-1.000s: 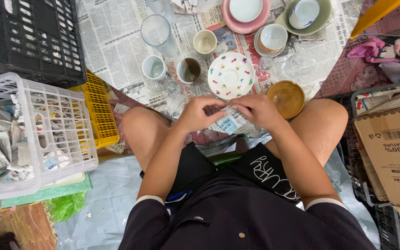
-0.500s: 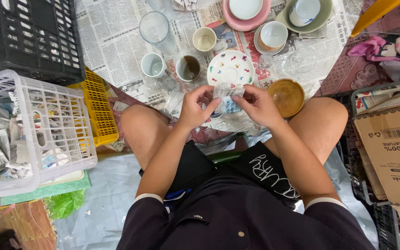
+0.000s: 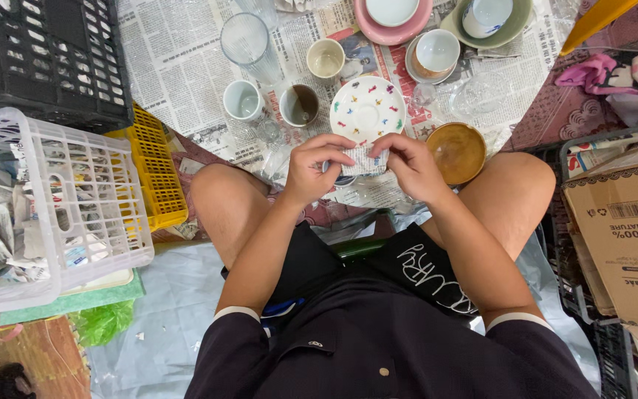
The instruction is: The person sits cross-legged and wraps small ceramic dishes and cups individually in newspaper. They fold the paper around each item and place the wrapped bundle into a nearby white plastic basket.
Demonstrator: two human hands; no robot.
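i see both my left hand (image 3: 311,170) and right hand (image 3: 411,166) pinching a small newspaper-wrapped bundle (image 3: 365,159) just above the spotted saucer (image 3: 367,111). if my grip slips, i judge it could drop onto the saucer or the wooden bowl (image 3: 458,151) and chip something.

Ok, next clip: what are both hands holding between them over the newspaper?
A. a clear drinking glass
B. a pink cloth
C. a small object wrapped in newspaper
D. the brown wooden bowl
C: the left hand and the right hand both grip a small newspaper-wrapped object, held just in front of the white saucer with coloured specks; the brown bowl sits untouched beside the right hand.
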